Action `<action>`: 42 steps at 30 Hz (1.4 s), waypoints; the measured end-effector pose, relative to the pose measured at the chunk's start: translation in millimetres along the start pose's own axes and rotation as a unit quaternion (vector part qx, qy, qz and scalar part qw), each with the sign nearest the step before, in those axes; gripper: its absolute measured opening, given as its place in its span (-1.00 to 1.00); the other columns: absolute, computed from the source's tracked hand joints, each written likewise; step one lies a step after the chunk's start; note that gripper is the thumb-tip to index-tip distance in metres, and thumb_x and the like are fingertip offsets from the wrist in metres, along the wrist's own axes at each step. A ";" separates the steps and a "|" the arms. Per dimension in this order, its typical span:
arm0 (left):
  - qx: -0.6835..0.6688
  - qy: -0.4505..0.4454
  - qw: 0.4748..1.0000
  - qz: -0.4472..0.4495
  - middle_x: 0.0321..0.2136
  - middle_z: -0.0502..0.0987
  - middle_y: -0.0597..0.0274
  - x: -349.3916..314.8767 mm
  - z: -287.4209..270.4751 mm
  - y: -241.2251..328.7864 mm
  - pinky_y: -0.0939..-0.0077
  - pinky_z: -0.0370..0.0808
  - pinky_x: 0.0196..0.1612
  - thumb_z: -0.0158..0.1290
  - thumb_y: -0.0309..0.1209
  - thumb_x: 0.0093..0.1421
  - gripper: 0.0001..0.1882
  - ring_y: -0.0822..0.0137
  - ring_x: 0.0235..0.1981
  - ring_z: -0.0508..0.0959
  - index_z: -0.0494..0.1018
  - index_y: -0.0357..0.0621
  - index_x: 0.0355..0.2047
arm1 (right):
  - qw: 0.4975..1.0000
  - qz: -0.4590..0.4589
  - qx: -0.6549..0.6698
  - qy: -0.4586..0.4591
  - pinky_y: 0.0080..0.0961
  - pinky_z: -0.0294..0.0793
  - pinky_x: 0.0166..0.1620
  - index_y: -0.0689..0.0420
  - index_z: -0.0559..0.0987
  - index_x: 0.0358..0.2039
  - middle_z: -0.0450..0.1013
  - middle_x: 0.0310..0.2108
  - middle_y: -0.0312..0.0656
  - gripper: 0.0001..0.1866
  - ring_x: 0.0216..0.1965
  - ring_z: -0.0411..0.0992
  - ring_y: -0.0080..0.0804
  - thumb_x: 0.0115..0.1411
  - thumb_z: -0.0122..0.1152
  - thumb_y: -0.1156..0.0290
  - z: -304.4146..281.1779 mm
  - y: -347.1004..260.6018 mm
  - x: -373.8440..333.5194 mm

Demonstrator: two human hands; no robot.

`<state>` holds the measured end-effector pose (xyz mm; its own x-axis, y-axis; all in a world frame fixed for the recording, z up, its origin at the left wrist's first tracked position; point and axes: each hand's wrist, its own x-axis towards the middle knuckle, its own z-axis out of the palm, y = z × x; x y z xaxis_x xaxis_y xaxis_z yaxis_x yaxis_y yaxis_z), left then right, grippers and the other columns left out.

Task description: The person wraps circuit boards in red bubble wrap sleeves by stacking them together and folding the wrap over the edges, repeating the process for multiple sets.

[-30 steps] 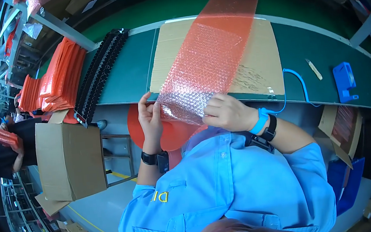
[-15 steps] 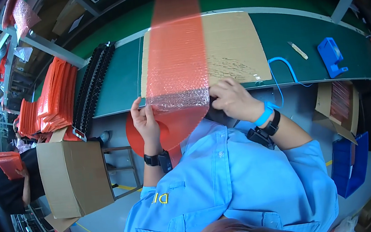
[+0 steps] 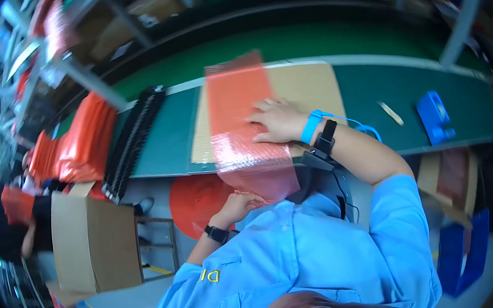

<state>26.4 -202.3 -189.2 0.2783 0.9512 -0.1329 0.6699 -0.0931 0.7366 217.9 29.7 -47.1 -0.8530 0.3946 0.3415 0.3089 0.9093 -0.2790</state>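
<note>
A strip of red bubble wrap (image 3: 237, 103) lies over a flat cardboard sheet (image 3: 306, 88) on the green bench, and its near end hangs past the bench edge toward my body. My right hand (image 3: 281, 121), fingers spread, lies flat on the strip near its right edge. My left hand (image 3: 242, 205) is closed on the strip's near end, low in front of my shirt. Behind that hand is a red roll (image 3: 194, 206) below the bench edge; part of it is hidden by the hand and the strip.
A black slotted rack (image 3: 134, 143) and stacked red bubble sheets (image 3: 82, 143) stand at left, above a cardboard box (image 3: 94, 243). On the right are a utility knife (image 3: 390, 113), a blue tape dispenser (image 3: 434, 117) and a blue bin (image 3: 465, 256). Another person (image 3: 4, 214) holds red sheets, far left.
My right hand has moved from the bench edge onto the strip and flattened. My left hand has come down and closed on its near end. The strip's far end now lies nearer; the view has shifted.
</note>
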 end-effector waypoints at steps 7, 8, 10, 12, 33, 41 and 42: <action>0.188 0.041 0.968 -0.159 -0.26 0.65 0.06 -33.3 -111.7 81.0 0.29 0.55 -0.11 0.17 -0.25 0.20 -0.72 0.04 -0.18 0.63 0.61 -0.14 -0.16 | 0.998 -0.037 0.007 -0.041 -0.11 0.45 -0.03 -0.01 0.58 -0.06 0.41 -0.12 -0.05 -0.51 -0.02 0.43 -0.04 0.08 0.36 -0.01 -18.9 39.6 -8.2; 0.165 0.085 0.976 -0.113 -0.29 0.65 0.07 -34.0 -133.5 109.7 0.26 0.54 -0.11 0.18 -0.24 0.17 -0.72 0.06 -0.17 0.63 0.62 -0.12 -0.18 | 0.998 -0.054 0.004 -0.039 -0.11 0.45 -0.03 -0.01 0.58 -0.06 0.41 -0.12 -0.05 -0.51 -0.02 0.43 -0.04 0.08 0.36 -0.01 -26.6 36.5 -9.9; 0.052 0.193 0.979 -0.032 -0.30 0.65 0.04 -17.5 -158.9 163.0 0.22 0.54 -0.13 0.18 -0.19 0.17 -0.70 0.04 -0.19 0.64 0.62 -0.14 -0.23 | 0.991 0.020 0.054 -0.119 -0.16 0.44 -0.04 -0.02 0.61 -0.13 0.41 -0.14 -0.07 -0.55 -0.03 0.43 -0.05 0.03 0.40 0.01 -39.5 29.5 -11.1; 0.099 0.233 0.965 0.063 -0.31 0.65 0.05 19.2 -168.2 163.5 0.23 0.55 -0.14 0.19 -0.16 0.17 -0.69 0.05 -0.20 0.64 0.62 -0.13 -0.23 | 0.990 -0.002 0.055 -0.126 -0.14 0.42 -0.02 -0.03 0.61 -0.15 0.41 -0.13 -0.11 -0.56 -0.01 0.41 -0.07 0.02 0.41 0.01 -36.9 21.3 -6.2; 0.137 0.014 0.973 0.187 0.34 0.25 -0.05 245.7 -176.4 74.9 0.14 0.08 0.41 0.24 -0.44 0.12 -0.46 -0.03 0.39 0.17 0.43 -0.20 0.14 | 0.992 0.099 0.041 0.072 -0.07 0.17 0.18 0.08 0.65 -0.24 0.40 0.04 -0.11 -0.68 0.18 0.27 -0.16 0.13 0.25 0.11 20.2 58.0 -5.4; 0.161 0.039 0.971 0.175 0.34 0.24 -0.04 236.2 -180.7 75.0 0.10 0.08 0.40 0.24 -0.48 0.05 -0.41 -0.09 0.39 0.16 0.42 -0.15 0.15 | 0.994 0.088 0.051 0.039 -0.13 0.16 0.20 0.11 0.68 -0.25 0.37 0.08 -0.05 -0.71 0.19 0.24 -0.13 0.12 0.23 0.21 15.0 43.5 0.7; 0.160 0.034 0.972 0.170 0.34 0.24 -0.05 235.3 -179.9 75.9 0.07 0.08 0.40 0.25 -0.46 0.05 -0.40 -0.11 0.40 0.15 0.43 -0.13 0.15 | 0.994 0.091 0.053 0.038 -0.14 0.16 0.20 0.13 0.68 -0.26 0.37 0.08 -0.04 -0.72 0.19 0.23 -0.12 0.11 0.22 0.22 13.9 41.9 -0.2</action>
<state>18.9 67.4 -45.3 0.4817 0.8658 0.1352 0.7297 -0.4817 0.4853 225.2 65.8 -71.3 -0.7511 0.5641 0.3430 0.4064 0.8045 -0.4333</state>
